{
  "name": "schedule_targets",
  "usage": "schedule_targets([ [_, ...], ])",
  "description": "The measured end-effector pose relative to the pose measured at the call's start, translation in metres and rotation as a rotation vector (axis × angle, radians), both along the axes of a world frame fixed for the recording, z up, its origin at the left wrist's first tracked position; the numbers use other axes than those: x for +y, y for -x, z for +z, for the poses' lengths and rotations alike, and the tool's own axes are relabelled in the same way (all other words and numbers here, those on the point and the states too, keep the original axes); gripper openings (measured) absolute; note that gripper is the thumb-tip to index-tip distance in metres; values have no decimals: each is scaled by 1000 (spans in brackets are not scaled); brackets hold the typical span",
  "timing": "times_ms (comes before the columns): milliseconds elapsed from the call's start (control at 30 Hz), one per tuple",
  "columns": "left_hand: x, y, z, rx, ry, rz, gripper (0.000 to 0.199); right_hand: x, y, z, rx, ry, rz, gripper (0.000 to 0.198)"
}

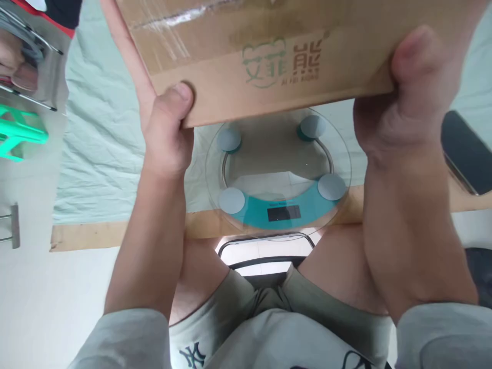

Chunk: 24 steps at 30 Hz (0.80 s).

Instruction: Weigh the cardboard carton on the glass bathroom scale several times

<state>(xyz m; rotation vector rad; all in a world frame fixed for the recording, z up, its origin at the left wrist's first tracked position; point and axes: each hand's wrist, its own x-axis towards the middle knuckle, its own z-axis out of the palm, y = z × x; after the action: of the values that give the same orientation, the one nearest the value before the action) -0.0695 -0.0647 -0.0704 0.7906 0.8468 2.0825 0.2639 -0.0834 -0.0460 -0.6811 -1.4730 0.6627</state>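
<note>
Two hands grip a cardboard box (215, 77) from either side, holding it up in front of the person, where it overlaps the far rim of a round glass scale (279, 197) in the view. The left hand (165, 123) spreads wide around the lower left corner, thumb pressed on the printed face and a finger stretched along the side. The right hand (418, 87) clasps the opposite end, its thumb lying against the cardboard; its other fingers are largely hidden. The box is brown and matte, straight-edged, with glossy, wrinkled clear tape across its upper part and lettering in faded green and brown. Below, the scale rests on the table (90, 237), its clear disc reaching over the bare wooden edge. Four round silvery feet show through the glass, along with curved metal rods and a teal crescent that frames a dark rectangular display. A pale green cloth (100, 154), softly creased, covers the tabletop. A dark, smooth phone (467, 151) lies to the right, near the right forearm. On the left, a bright green plastic stool (23, 133) stands on the pale floor.
</note>
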Motion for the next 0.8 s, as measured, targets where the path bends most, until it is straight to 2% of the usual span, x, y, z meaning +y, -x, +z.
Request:
schedule_targets([
  [67,-1,-10,1,0,30,1,73,5,8,-11,13,-74,-3,78],
  [167,7,-14,11,17,60,-49,52,15,15,-23,123,-131,124,51],
  [267,24,-12,26,33,80,-223,64,28,15,-30,201,-159,206,40],
  [333,32,-11,31,20,97,-259,62,35,13,-34,207,-130,190,41],
  [367,35,-12,33,-1,109,-216,61,37,12,-36,206,-121,169,43],
  [500,36,-19,31,-118,243,110,51,41,13,-43,149,-77,66,49],
  [567,35,-23,31,-139,278,137,42,42,15,-48,155,-36,25,48],
  [633,36,-27,31,-60,199,-37,44,45,15,-52,187,-10,0,48],
  [700,40,-29,33,92,62,-308,59,47,13,-56,174,-2,-15,60],
  [733,43,-29,34,147,-1,-420,56,46,12,-57,139,5,-36,70],
  [800,49,-29,35,146,-82,-551,39,42,11,-54,24,80,-115,83],
])
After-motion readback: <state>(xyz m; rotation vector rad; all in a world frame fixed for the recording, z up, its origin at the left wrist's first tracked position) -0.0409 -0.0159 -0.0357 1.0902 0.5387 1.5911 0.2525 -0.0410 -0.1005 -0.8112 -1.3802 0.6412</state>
